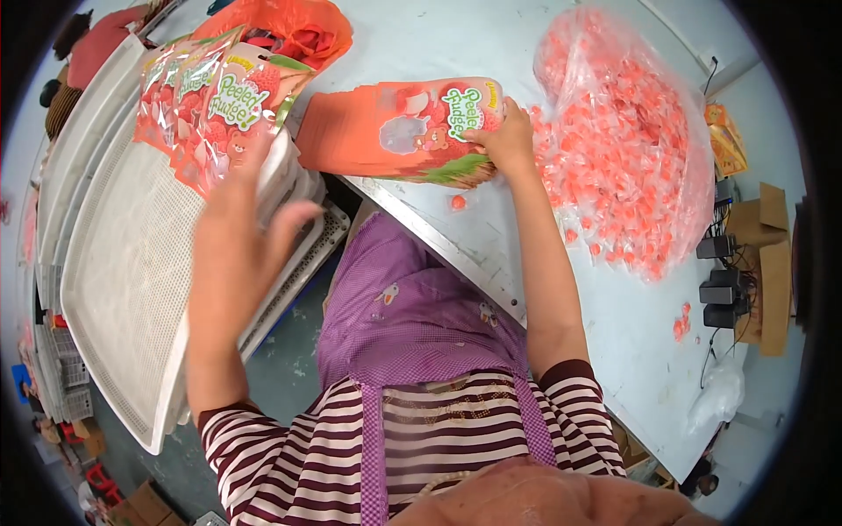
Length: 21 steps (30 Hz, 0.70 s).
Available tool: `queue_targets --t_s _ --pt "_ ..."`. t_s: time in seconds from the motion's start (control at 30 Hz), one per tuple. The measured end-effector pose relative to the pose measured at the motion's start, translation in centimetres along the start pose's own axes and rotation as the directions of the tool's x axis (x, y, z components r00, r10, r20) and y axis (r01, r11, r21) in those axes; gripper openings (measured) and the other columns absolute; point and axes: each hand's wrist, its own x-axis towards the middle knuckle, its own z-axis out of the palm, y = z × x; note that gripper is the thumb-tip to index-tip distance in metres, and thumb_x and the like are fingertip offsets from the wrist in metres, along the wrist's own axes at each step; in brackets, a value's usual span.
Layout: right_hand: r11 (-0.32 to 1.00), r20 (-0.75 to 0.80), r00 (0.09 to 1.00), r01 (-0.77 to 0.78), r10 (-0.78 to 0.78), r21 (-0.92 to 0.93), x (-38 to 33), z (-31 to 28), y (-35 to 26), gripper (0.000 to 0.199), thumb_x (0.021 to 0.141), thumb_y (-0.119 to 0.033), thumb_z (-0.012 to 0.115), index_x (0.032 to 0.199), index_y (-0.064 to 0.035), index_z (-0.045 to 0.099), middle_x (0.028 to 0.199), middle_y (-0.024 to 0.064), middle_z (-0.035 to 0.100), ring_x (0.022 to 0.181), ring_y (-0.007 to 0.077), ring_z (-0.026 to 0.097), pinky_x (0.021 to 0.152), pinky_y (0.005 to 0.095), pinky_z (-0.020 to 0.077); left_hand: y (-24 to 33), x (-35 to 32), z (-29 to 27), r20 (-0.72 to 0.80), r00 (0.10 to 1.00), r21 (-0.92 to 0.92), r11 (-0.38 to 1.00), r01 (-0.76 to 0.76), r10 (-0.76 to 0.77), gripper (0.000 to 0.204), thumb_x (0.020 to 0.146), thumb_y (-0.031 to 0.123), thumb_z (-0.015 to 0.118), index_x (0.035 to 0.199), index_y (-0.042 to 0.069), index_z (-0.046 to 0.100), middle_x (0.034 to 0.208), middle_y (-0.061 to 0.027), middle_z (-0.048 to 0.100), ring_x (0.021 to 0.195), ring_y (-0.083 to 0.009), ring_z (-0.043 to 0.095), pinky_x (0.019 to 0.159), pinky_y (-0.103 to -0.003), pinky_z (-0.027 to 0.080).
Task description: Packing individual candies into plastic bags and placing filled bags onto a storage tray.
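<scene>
On the table, a fanned stack of flat red candy pouches lies before me, its top pouch printed with a bear and a clear window. My right hand grips the right end of this stack, thumb on top; the fingers underneath are partly hidden. To the left, my left hand is raised with thumb and fingers apart, slightly blurred, holding nothing. Just beyond its fingertips, several glossy, puffed candy pouches stand leaning together on a white mesh tray. One loose red candy rests near the table edge.
A large clear bag spills many wrapped red candies at the right. An orange plastic bag sits at the back. Cardboard boxes and black devices stand beyond the table's right side. Another person is at far left.
</scene>
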Motion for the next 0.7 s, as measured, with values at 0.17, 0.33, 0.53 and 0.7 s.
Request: queue_targets --t_s 0.17,0.33,0.53,0.7 --pt "0.857 -0.005 0.994 -0.095 0.113 0.507 -2.2 -0.8 -2.1 0.072 0.065 -0.006 0.075 0.126 0.0032 0.039 0.111 0.0163 0.056 0.098 0.0226 0.059 0.075 0.0337 0.0528 0.8 -1.1 6.4 0.287 0.953 -0.341 0.94 0.009 0.095 0.07 0.075 0.021 0.069 0.135 0.009 0.037 0.117 -0.0196 0.054 0.106 -0.0351 0.052 0.087 -0.038 0.042" --pt "0.381 0.307 0.944 -0.33 0.121 0.863 -7.4 -2.9 -3.8 0.042 0.082 -0.005 0.059 0.121 -0.0034 0.041 0.102 0.0094 0.06 0.074 0.0155 0.064 0.047 0.0238 0.0544 -1.0 -0.9 15.2 0.27 0.957 -0.247 0.968 -0.037 0.105 0.059 0.081 0.032 0.062 0.134 0.018 0.04 0.135 -0.0182 0.038 0.126 -0.0358 0.033 0.099 -0.048 0.028" --pt "0.196 0.248 0.951 -0.283 0.184 0.939 -10.1 -1.8 -1.9 0.024 0.092 -0.023 0.05 0.107 -0.0046 0.052 0.094 0.0039 0.062 0.07 0.0106 0.061 0.056 0.0223 0.0513 -1.3 -1.5 16.9 0.406 0.911 -0.046 0.997 -0.055 0.069 0.051 0.084 0.043 0.054 0.13 0.024 0.046 0.143 -0.0149 0.029 0.134 -0.0334 0.021 0.104 -0.052 0.016" --pt "0.584 0.221 0.968 -0.246 0.115 0.774 -11.4 -2.8 -0.8 0.019 0.089 -0.021 0.057 0.087 -0.0025 0.062 0.079 -0.0013 0.061 0.068 0.0047 0.055 0.061 0.0201 0.0437 -1.0 -1.3 16.2 0.389 0.92 0.007 0.998 -0.062 0.055 0.05 0.083 0.039 0.056 0.128 0.019 0.048 0.141 -0.0142 0.033 0.132 -0.0326 0.025 0.106 -0.048 0.014"
